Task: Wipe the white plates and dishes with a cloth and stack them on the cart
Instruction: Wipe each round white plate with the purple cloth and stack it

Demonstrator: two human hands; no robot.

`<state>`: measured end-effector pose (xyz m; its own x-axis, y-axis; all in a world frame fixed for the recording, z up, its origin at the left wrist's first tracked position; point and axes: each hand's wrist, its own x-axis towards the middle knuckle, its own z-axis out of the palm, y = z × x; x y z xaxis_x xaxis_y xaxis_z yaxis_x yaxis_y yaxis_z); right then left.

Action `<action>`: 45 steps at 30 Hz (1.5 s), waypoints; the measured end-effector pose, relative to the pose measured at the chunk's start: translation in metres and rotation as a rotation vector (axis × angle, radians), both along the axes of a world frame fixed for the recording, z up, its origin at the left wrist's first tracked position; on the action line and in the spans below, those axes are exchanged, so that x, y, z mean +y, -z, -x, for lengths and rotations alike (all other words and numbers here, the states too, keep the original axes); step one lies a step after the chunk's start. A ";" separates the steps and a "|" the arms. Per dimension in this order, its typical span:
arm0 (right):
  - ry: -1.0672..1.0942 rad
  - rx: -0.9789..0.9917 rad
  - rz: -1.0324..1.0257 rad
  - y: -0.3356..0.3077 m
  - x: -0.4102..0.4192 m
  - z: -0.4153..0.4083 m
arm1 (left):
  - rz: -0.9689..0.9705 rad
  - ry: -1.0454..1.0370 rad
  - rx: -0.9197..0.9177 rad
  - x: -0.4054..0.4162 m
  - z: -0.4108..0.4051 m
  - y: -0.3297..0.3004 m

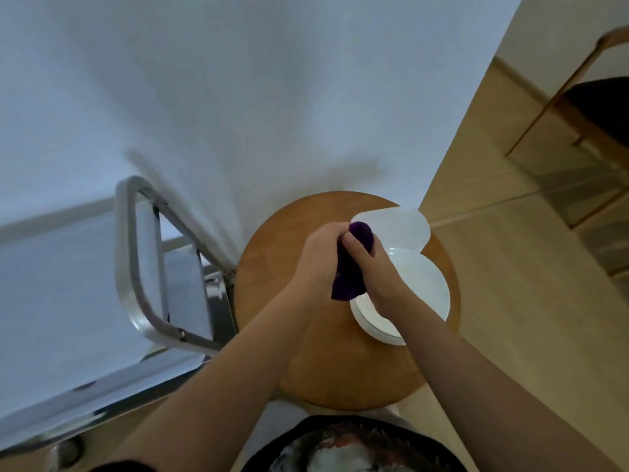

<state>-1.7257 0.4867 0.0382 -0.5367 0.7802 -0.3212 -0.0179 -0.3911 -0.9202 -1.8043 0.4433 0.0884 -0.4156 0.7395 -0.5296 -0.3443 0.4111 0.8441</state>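
1. Both hands meet over the desk: the left hand and the right hand each have fingers curled round the purple cloth, bunching it between them

2. Neither hand touches a dish; the cloth is held above them, it seems, and no wiping is under way

3. Two white pieces sit on the right part of the round wooden desk: a bowl, partly under the right wrist, and beyond it a plate of rounded, uneven outline

4. Bowl and plate look to overlap or touch; which rests on which I cannot tell

5. On the left stands the cart with its metal handle; its top shelf shows no stacked dish in the part I can see, so the task seems near its start

6. Risks, as I judge them:
   - both dishes lie close to the desk's right edge, so a sideways push while wiping could slide one off onto the floor
   - lifting the bowl while it touches the plate could drag or tip the plate
   - glazed ware held through a cloth is slippery, and a one-handed carry to the cart might drop it
   - the cart handle stands between desk and shelf, so a low carry could knock a dish against it
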 end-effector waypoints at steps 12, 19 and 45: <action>0.273 -0.209 0.060 0.021 0.070 -0.115 | 0.151 0.059 0.425 0.007 -0.045 0.071; 0.389 -0.302 -0.011 0.039 0.083 -0.137 | 0.454 0.296 0.683 0.001 -0.042 0.152; 0.081 -0.389 -0.268 0.103 0.120 -0.161 | 0.374 -0.201 0.462 0.018 -0.085 0.207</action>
